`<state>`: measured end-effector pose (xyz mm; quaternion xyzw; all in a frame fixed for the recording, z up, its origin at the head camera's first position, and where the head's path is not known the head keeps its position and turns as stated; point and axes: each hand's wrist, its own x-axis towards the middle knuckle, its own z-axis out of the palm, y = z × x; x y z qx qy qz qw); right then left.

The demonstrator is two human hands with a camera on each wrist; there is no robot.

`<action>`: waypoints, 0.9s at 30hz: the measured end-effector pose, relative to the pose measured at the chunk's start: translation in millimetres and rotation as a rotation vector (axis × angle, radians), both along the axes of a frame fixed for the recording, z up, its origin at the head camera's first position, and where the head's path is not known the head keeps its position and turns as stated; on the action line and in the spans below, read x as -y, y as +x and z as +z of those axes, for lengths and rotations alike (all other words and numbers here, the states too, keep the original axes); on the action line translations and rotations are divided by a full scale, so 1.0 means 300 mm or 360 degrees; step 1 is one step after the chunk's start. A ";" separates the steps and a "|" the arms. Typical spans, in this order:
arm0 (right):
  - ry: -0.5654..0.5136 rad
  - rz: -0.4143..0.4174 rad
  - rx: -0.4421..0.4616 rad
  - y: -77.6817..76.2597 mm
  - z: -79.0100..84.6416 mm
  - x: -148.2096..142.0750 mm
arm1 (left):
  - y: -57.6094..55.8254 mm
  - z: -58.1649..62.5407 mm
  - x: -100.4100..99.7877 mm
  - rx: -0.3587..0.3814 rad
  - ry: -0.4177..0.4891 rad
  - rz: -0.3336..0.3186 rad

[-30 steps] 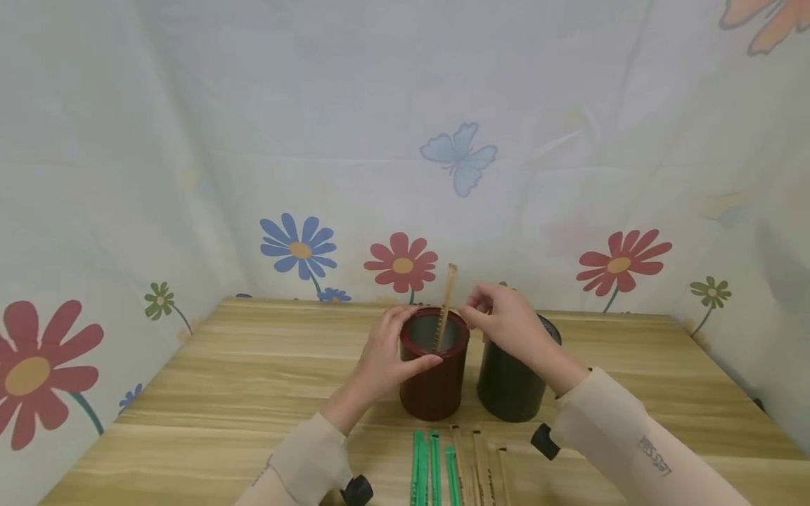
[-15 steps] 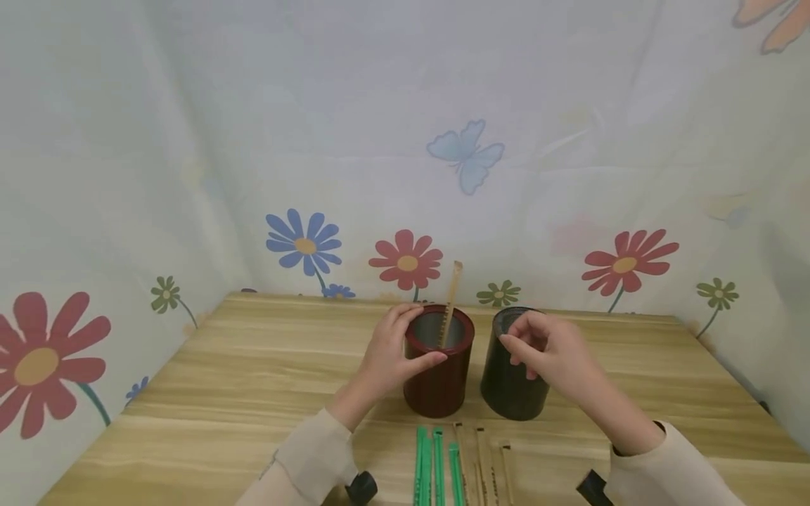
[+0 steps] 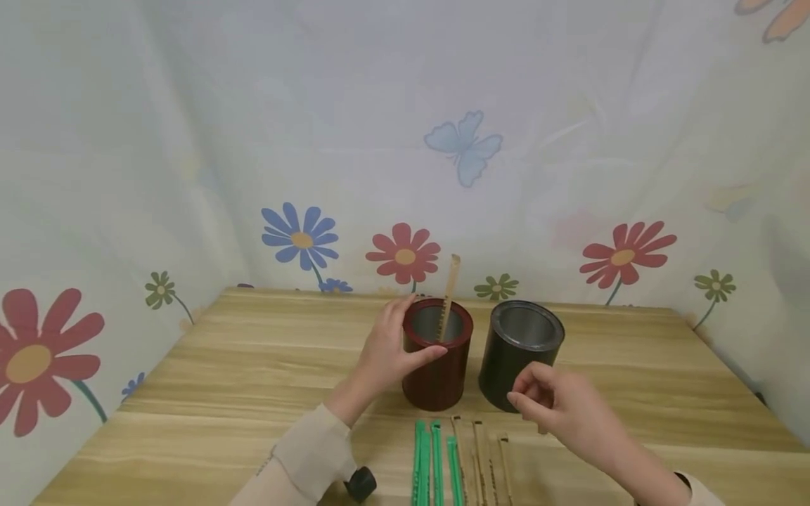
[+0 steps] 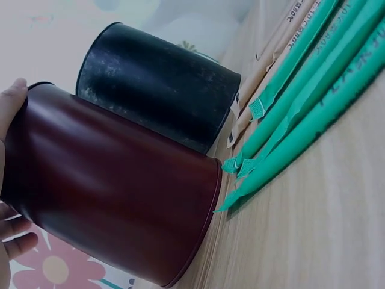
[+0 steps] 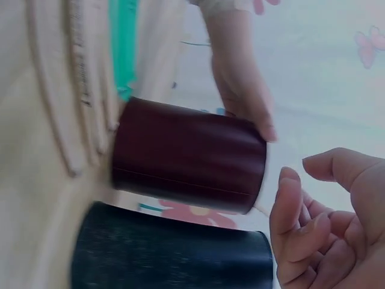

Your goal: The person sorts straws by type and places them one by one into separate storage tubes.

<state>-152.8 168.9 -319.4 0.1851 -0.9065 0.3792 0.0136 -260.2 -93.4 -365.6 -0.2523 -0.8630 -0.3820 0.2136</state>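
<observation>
Your left hand (image 3: 387, 349) is gripping one red cup (image 3: 435, 379) below centre, fingers and thumb spread around its rim; your right hand (image 3: 563, 404) is holding nothing, loosely curled, near one black cup (image 3: 498, 365). One brown straw (image 3: 450, 288) is leaning inside the red cup; four green straws (image 3: 436, 460) and at least three brown ones (image 3: 479, 453) are lying bottom centre.

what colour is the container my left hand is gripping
Dark red, close to maroon; the container shows best in the left wrist view.
</observation>
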 end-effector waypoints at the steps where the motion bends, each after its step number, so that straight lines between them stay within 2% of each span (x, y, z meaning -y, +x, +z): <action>1: 0.0017 0.0008 0.0019 0.003 -0.011 -0.001 | 0.001 0.003 -0.001 0.0038 0.0009 0.0011; 8: 0.0176 0.0045 0.0091 0.012 -0.095 -0.012 | 0.003 0.011 0.004 0.0153 0.0035 0.0024; 17: 0.0404 0.0054 -0.0071 0.030 -0.198 -0.001 | 0.003 0.024 0.007 0.0253 0.0068 0.0006; 21: 0.0503 0.0035 -0.0041 0.039 -0.230 0.010 | 0.004 0.026 0.006 0.0266 0.0076 0.0000; 27: 0.0573 0.0024 0.0047 0.058 -0.246 0.016 | 0.004 0.022 0.001 0.0279 0.0069 -0.0001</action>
